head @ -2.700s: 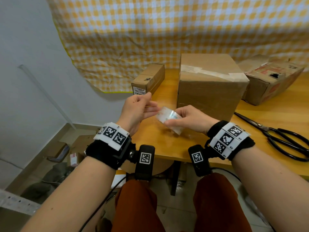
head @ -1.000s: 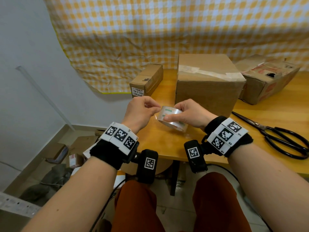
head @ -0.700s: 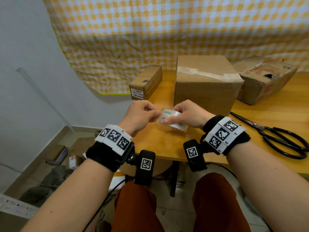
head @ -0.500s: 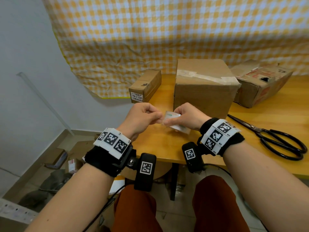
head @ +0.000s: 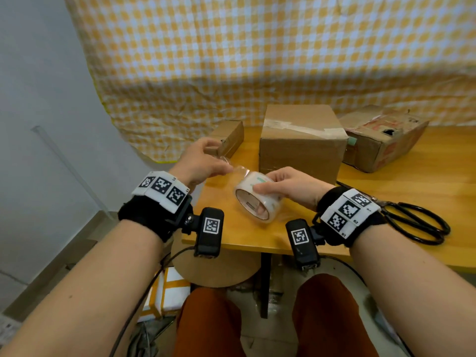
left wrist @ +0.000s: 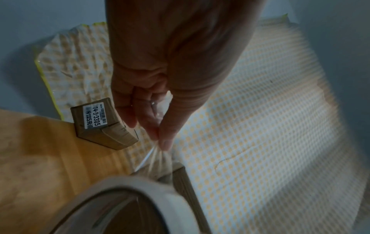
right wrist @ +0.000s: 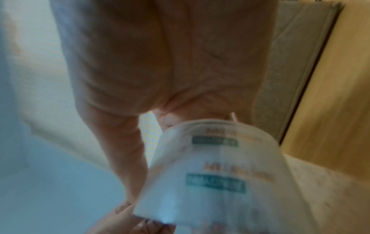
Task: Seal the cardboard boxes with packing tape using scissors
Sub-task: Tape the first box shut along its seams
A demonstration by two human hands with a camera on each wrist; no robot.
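Right hand: the right hand (head: 291,188) is curled round the roll of clear packing tape (head: 257,199), fingers over the outer face and thumb on the near side; the roll is held just above the table (head: 386,191), near its front left corner, with its open core turned toward the person.
Left hand: the loose end of tape (head: 238,169) is pinched between the thumb and fingers of the left hand (head: 203,163); in the left wrist view the clear strip (left wrist: 158,156) is seen stretched from the fingertips (left wrist: 165,142) down to the roll (left wrist: 128,204).
Tape strip: a short clear length is drawn out leftward from the top of the roll, held in the air above the table's left edge.
Scissors: black-handled scissors (head: 412,220) are laid flat near the front edge, to the right of the right wrist, untouched.
Big box: a closed cardboard box (head: 301,143) is stood at the middle of the table, behind the roll, with a strip of tape across its top.
Small box: a small labelled box (head: 229,136) is set at the back left corner, behind the left hand.
Worn box: a battered printed box (head: 383,140) is placed toward the back edge, right of the big box.
Backdrop: a yellow checked cloth (head: 257,52) is hung behind the table.
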